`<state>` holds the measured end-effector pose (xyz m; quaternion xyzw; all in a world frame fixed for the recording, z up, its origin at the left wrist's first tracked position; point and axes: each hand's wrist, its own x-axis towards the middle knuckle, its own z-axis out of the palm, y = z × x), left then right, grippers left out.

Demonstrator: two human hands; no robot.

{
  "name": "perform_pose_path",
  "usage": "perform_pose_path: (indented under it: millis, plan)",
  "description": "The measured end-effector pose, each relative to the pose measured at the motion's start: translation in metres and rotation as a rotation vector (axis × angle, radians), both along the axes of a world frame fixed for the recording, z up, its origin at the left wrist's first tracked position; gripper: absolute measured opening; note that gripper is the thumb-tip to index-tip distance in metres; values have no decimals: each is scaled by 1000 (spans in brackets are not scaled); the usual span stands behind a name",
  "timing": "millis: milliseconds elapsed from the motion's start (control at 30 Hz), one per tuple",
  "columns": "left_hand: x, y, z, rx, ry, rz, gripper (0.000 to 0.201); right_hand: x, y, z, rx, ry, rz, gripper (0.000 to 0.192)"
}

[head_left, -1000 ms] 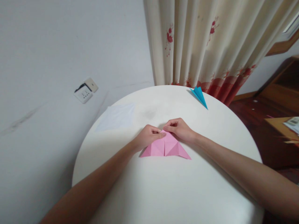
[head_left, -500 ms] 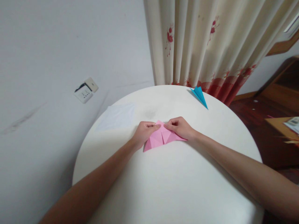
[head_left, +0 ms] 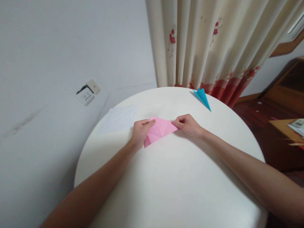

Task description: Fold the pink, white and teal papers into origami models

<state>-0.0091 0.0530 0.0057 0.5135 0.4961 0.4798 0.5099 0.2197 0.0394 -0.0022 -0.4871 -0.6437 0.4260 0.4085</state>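
White wall fills the left of the view, with a socket (head_left: 85, 94) low on it, and a cream curtain (head_left: 209, 44) with red flowers hangs behind a round white table (head_left: 166, 183). Near the table's middle, toward the far side, lies a folded pink paper (head_left: 159, 130), creased into triangles. The left hand (head_left: 140, 132) pinches its left edge between thumb and fingers, and the right hand (head_left: 188, 124) pinches its right corner the same way, so both are closed on the sheet, one at each end. The paper's near left corner rests on the table. A white sheet (head_left: 118, 119) lies flat just left of the left hand. A blue paper plane (head_left: 202, 97) sits at the far rim, well apart from the hands. Dark wood floor (head_left: 258, 126) shows on the right.
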Motion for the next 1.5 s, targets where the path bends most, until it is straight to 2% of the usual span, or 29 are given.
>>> perform_pose_path:
  millis: [367,600,667,833,1000,1100,1200,1267,1367,1500]
  plan:
    - [-2,6,0,44,-78,119,32,14,7,3,31,-3,-93,45]
    - [-2,5,-1,38,-100,107,33,14,9,3,-27,149,-247,48]
    - [-1,4,-1,27,-74,66,33,11,7,5,-40,189,-228,48]
    - [1,1,-2,-46,17,-13,38,1,-1,9,-70,194,-74,43]
    - [2,0,-5,-75,14,-101,43,-6,-7,9,-124,225,12,45]
    - [3,1,-5,-2,40,-148,53,-6,-6,7,-102,229,-27,42]
    - [3,2,-6,68,155,-169,80,-3,-1,4,-108,233,-133,35]
    - [2,2,-9,105,268,-230,91,-1,3,2,-130,238,-209,29]
    - [-1,3,-15,281,471,-299,92,2,6,-1,-155,238,-293,22]
    - [-2,3,-18,476,624,-335,78,2,7,0,-168,214,-317,18]
